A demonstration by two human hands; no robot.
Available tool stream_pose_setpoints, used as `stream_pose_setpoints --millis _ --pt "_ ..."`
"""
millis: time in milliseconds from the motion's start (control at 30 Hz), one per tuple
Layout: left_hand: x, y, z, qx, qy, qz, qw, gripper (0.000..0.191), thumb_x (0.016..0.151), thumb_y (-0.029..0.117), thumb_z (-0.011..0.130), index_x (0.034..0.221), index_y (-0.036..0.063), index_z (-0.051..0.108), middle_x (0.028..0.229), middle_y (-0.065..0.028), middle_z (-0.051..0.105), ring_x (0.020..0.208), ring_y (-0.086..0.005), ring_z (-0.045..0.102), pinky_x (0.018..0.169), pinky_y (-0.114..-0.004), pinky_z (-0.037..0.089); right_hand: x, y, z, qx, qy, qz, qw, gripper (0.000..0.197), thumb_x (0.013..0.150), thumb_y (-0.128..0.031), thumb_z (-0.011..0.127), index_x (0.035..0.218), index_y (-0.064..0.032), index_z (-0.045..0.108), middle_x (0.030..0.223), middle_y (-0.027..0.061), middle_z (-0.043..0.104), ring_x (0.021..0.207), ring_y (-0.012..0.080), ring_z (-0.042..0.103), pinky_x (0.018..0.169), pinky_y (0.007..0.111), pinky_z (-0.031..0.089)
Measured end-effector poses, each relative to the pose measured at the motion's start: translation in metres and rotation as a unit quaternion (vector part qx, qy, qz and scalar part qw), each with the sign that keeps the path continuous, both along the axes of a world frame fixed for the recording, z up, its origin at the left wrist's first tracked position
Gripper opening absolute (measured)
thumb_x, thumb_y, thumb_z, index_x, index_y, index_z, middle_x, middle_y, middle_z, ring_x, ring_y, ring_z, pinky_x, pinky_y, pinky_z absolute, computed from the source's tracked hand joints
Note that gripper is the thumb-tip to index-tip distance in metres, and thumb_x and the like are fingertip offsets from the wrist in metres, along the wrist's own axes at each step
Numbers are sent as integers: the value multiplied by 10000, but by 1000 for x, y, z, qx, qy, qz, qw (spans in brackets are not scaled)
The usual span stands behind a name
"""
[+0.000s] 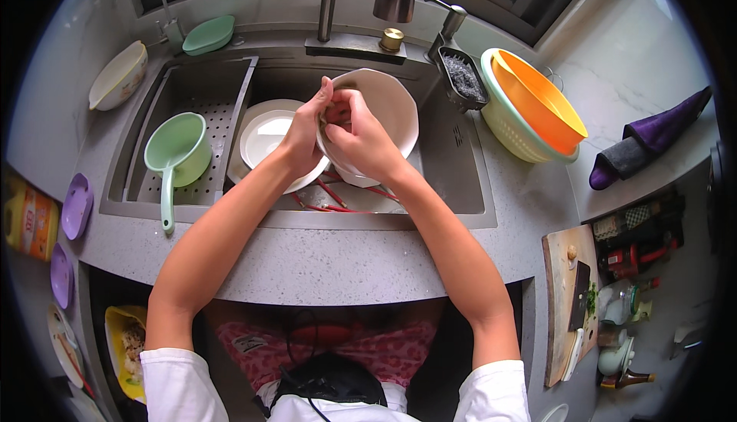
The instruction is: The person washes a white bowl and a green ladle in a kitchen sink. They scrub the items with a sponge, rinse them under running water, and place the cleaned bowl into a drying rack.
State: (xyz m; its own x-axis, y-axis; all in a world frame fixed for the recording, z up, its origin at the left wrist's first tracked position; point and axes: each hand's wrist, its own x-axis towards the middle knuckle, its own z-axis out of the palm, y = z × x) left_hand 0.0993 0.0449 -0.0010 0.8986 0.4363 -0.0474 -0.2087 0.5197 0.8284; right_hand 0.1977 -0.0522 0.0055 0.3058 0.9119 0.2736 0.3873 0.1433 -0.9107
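Note:
A deep white faceted bowl (388, 105) is tilted over the sink, its opening turned up toward me. My left hand (305, 128) grips its left rim, thumb pointing up. Close beside it, my right hand (368, 140) has its fingers curled at the same rim. Something small and brownish shows between the hands, too covered to name. Below them in the basin rest stacked white plates (268, 137), partly hidden by my left hand and the bowl. Several red chopsticks (331, 193) lie scattered on the sink bottom.
A green ladle (187, 151) sits on the perforated drain tray (216, 160), its handle over the sink's front edge. Behind stand the faucet (330, 2) and soap pump (449, 25). Right are a scrubber holder (463, 79), leaning colanders (532, 105) and a cutting board (555, 307) with knives.

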Motion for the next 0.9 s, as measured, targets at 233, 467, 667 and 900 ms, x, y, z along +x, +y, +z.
stream_pose_setpoints --millis 233,467,667,900 --pt "-4 -5 10 -16 -45 -11 999 644 1001 637 439 1364 111 520 1259 -94 611 1215 -240 587 1033 -440 481 -14 5 0 124 183 -50 974 849 770 132 408 1550 67 80 1404 243 433 1310 332 488 1150 406 396" --pt "-2 10 -5 -4 -21 32 999 702 967 682 473 1395 126 491 1262 -82 596 1167 -227 586 1012 -391 460 -22 -10 27 -67 268 4 961 488 848 -2 480 1314 50 616 1134 152 706 1087 219 650 967 284 470" --pt "-2 12 0 10 -51 47 998 695 994 651 449 1418 101 451 1289 -91 586 1203 -236 573 1036 -392 449 2 -26 42 -201 -124 38 971 367 856 -1 493 1145 39 715 1046 138 737 968 202 688 912 303 522" --pt "-2 10 -1 -12 -60 9 998 694 990 657 444 1359 75 524 1243 -107 622 1155 -240 615 994 -403 495 -2 -28 41 -152 -46 93 983 501 827 12 492 1308 9 632 1190 122 640 1100 207 630 979 291 474"
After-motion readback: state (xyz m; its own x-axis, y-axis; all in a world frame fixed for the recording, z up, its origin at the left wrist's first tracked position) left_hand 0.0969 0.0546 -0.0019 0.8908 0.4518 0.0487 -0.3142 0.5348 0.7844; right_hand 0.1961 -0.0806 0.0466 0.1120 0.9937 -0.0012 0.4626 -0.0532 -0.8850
